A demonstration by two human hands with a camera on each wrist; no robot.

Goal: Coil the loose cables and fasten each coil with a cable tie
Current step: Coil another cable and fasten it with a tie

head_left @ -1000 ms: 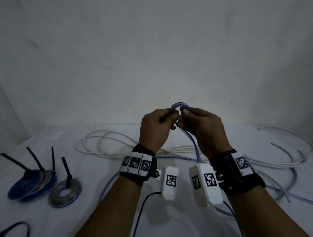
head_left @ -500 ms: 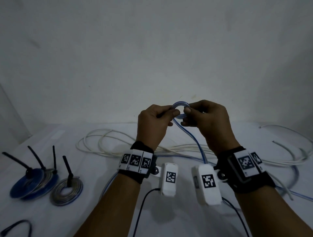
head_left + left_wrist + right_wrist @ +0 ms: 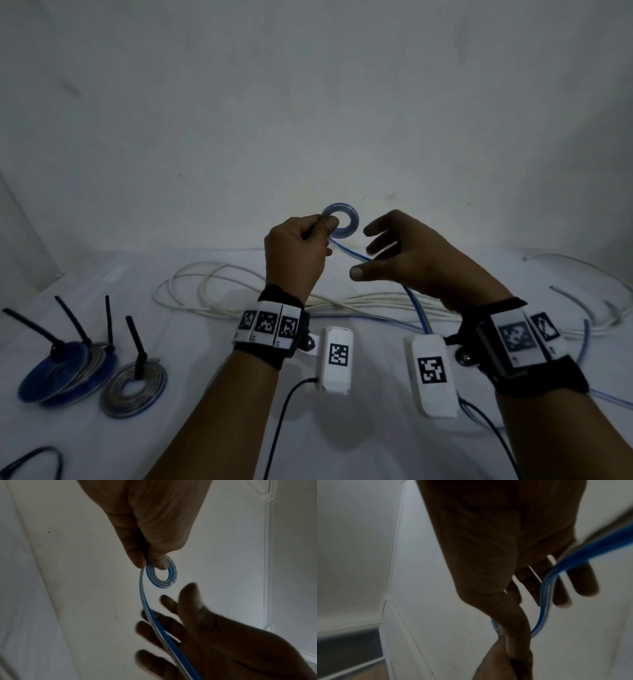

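Note:
My left hand (image 3: 305,246) (image 3: 150,555) pinches a small tight coil of blue-and-clear flat cable (image 3: 344,224) (image 3: 162,573) between thumb and forefinger, held up above the table. The cable's loose tail (image 3: 416,308) (image 3: 163,635) (image 3: 546,595) runs down from the coil past my right hand to the table. My right hand (image 3: 404,250) (image 3: 197,628) (image 3: 539,581) hovers just right of the coil with its fingers spread and straight, holding nothing; the tail passes across its fingers.
Loose white cable (image 3: 219,291) lies in loops on the white table (image 3: 191,428) behind my hands and out to the right (image 3: 589,308). At the left sit tied coils, blue (image 3: 65,373) and grey (image 3: 135,389), with black cable-tie tails standing up. A black cable loop (image 3: 37,460) shows at bottom left.
My right hand has let go of the small coil, opened its fingers and drawn back to the right and down. The left hand keeps its pinch on the coil.

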